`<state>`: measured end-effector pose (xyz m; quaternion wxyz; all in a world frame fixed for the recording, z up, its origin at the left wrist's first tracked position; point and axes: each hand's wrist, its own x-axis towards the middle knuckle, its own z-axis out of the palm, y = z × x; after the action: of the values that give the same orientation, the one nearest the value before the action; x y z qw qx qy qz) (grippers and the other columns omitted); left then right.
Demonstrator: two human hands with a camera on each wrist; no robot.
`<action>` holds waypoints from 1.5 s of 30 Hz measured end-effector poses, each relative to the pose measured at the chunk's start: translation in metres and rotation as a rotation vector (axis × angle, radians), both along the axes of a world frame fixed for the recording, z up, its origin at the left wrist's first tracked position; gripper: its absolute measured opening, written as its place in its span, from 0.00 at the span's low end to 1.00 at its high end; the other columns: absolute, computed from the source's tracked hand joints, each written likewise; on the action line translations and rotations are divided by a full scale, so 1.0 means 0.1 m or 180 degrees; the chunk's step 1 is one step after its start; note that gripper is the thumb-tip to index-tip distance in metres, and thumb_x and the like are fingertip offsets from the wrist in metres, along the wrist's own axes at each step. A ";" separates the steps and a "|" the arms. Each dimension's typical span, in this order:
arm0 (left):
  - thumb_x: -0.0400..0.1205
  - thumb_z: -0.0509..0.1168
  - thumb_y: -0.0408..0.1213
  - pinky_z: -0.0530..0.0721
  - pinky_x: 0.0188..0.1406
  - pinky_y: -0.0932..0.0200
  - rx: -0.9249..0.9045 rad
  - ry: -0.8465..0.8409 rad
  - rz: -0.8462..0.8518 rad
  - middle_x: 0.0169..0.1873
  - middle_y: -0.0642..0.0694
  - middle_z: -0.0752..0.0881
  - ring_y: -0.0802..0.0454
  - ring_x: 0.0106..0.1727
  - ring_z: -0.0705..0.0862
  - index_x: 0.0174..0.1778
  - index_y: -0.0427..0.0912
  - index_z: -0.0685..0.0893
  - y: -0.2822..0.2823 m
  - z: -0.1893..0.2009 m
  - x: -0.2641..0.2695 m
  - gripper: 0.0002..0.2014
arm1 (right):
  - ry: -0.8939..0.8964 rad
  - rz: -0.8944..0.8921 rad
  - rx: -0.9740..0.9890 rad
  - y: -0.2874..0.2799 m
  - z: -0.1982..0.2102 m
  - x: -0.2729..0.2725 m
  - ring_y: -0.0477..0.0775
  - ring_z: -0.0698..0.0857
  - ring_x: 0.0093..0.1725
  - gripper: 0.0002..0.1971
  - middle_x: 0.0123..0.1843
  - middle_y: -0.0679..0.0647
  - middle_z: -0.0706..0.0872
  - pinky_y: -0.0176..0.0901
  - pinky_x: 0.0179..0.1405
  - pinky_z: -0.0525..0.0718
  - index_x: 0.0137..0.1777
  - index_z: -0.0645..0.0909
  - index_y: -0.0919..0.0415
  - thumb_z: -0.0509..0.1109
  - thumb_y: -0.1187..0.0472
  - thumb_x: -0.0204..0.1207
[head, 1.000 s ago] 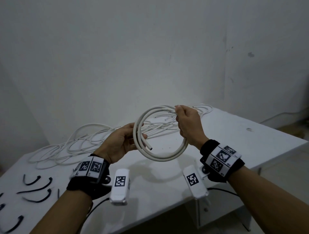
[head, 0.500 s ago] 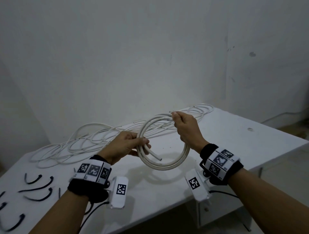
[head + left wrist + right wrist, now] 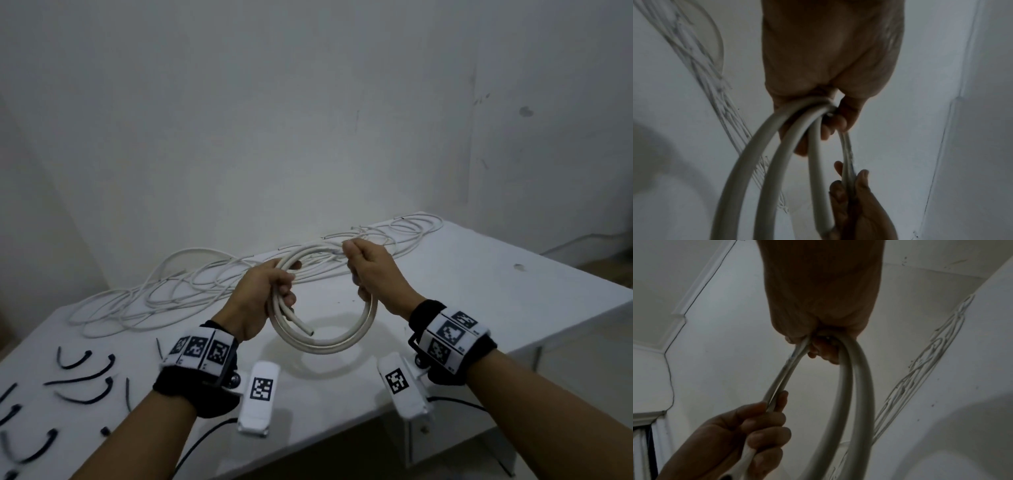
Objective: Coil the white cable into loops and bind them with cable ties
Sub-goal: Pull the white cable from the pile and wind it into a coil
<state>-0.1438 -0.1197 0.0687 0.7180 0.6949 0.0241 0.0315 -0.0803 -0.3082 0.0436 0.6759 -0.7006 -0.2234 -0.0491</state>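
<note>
We hold both forearms raised and extended forward, each wrist wrapped in a black band with white marker tiles. Our left hand (image 3: 263,295) has its fingers curled closed around the thick white coiled cable (image 3: 329,346) at its left side. Our right hand (image 3: 371,270), knuckles up, pinches the coil's upper right between thumb and fingers.

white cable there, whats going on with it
A person is coiling a thick white cable into a ring, held in the air above a white table. The left hand grips the gathered loops on one side, and the right hand grips the other side. One cut end pokes out below the left hand. No tie is on it yet; the black cable ties lie on the table.
</note>
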 end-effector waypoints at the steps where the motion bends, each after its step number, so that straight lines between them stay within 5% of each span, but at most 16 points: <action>1: 0.81 0.55 0.26 0.76 0.21 0.60 -0.0241 0.0091 0.0012 0.19 0.48 0.68 0.51 0.19 0.70 0.52 0.36 0.80 0.00 -0.01 0.01 0.10 | 0.0127 0.0124 0.0027 0.01 0.00 -0.01 0.48 0.66 0.23 0.15 0.30 0.55 0.67 0.37 0.17 0.70 0.38 0.70 0.58 0.60 0.52 0.84; 6: 0.82 0.62 0.30 0.73 0.16 0.61 0.0028 -0.0073 0.0299 0.19 0.47 0.65 0.52 0.17 0.66 0.46 0.36 0.79 0.03 -0.06 0.01 0.02 | 0.0355 0.0446 0.0105 0.04 -0.04 -0.04 0.48 0.66 0.22 0.13 0.29 0.52 0.67 0.38 0.17 0.72 0.43 0.71 0.60 0.61 0.52 0.84; 10: 0.81 0.70 0.36 0.77 0.17 0.59 0.0918 -0.0496 0.0459 0.22 0.44 0.72 0.50 0.17 0.71 0.36 0.39 0.79 0.10 -0.11 -0.02 0.10 | 0.0373 0.0389 0.0113 0.13 -0.09 -0.06 0.48 0.59 0.23 0.13 0.30 0.52 0.63 0.35 0.18 0.61 0.41 0.70 0.59 0.60 0.53 0.85; 15: 0.82 0.67 0.32 0.76 0.16 0.59 0.1392 -0.0565 0.0417 0.28 0.42 0.78 0.51 0.18 0.74 0.47 0.36 0.85 0.16 -0.09 -0.08 0.04 | 0.0256 0.0302 -0.0019 0.28 -0.13 -0.09 0.48 0.58 0.24 0.16 0.30 0.52 0.64 0.37 0.20 0.57 0.34 0.70 0.55 0.59 0.53 0.85; 21: 0.82 0.63 0.27 0.76 0.15 0.62 0.1243 0.0155 -0.0180 0.31 0.43 0.83 0.50 0.21 0.80 0.50 0.33 0.82 0.38 0.08 -0.21 0.04 | 0.0122 0.0513 -0.0305 0.49 -0.12 -0.19 0.48 0.57 0.24 0.15 0.31 0.54 0.61 0.36 0.18 0.57 0.37 0.68 0.57 0.58 0.53 0.85; 24: 0.83 0.61 0.27 0.61 0.12 0.71 0.0926 0.0121 -0.0008 0.22 0.49 0.70 0.56 0.13 0.64 0.52 0.40 0.80 0.48 0.09 -0.30 0.06 | 0.0137 0.0657 -0.0223 0.66 -0.07 -0.26 0.49 0.58 0.25 0.15 0.35 0.59 0.63 0.38 0.19 0.57 0.42 0.71 0.65 0.58 0.54 0.85; 27: 0.83 0.64 0.33 0.58 0.13 0.70 0.1111 0.0095 0.0149 0.20 0.51 0.65 0.56 0.15 0.60 0.45 0.43 0.80 0.56 0.10 -0.41 0.02 | 0.0055 0.0721 -0.0263 0.80 -0.02 -0.31 0.50 0.59 0.26 0.19 0.36 0.58 0.64 0.39 0.20 0.58 0.48 0.72 0.75 0.59 0.54 0.85; 32: 0.83 0.67 0.36 0.64 0.12 0.68 0.1486 0.0029 0.0331 0.25 0.47 0.77 0.54 0.17 0.70 0.43 0.41 0.82 0.88 0.11 -0.73 0.04 | -0.0010 0.1125 -0.0345 1.15 -0.02 -0.50 0.48 0.59 0.26 0.16 0.32 0.54 0.63 0.38 0.20 0.57 0.42 0.74 0.66 0.58 0.54 0.85; 34: 0.84 0.66 0.36 0.58 0.13 0.70 0.1231 -0.0038 0.0355 0.20 0.51 0.70 0.57 0.16 0.63 0.50 0.41 0.84 0.98 0.11 -0.86 0.03 | 0.0074 0.1279 -0.0309 1.28 -0.02 -0.56 0.48 0.60 0.26 0.18 0.32 0.53 0.63 0.39 0.21 0.58 0.49 0.74 0.72 0.59 0.53 0.85; 37: 0.85 0.64 0.39 0.55 0.13 0.72 0.1031 -0.0051 0.0449 0.18 0.54 0.65 0.59 0.15 0.58 0.61 0.42 0.83 1.16 0.09 -1.03 0.11 | 0.0064 0.1532 -0.0315 1.45 -0.04 -0.68 0.48 0.67 0.26 0.17 0.31 0.52 0.68 0.40 0.23 0.67 0.54 0.78 0.69 0.60 0.52 0.85; 42: 0.84 0.65 0.39 0.54 0.13 0.72 0.1025 0.0099 0.0693 0.19 0.53 0.63 0.59 0.16 0.57 0.59 0.43 0.86 1.43 0.13 -1.33 0.10 | 0.0483 0.1677 -0.0332 1.67 -0.10 -0.83 0.53 0.85 0.37 0.24 0.39 0.57 0.83 0.43 0.37 0.81 0.63 0.78 0.60 0.54 0.42 0.84; 45: 0.84 0.65 0.39 0.54 0.13 0.74 0.0990 0.0140 0.0912 0.18 0.54 0.62 0.60 0.15 0.57 0.61 0.40 0.85 1.61 0.16 -1.48 0.12 | 0.0677 0.1380 -0.0670 1.71 -0.21 -0.80 0.52 0.82 0.34 0.19 0.39 0.57 0.82 0.41 0.31 0.78 0.67 0.76 0.59 0.52 0.50 0.87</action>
<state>-0.2923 0.0417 0.0847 0.5897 0.7873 0.1332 0.1214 -0.1602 -0.1377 0.0224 0.6137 -0.7040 -0.2999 0.1943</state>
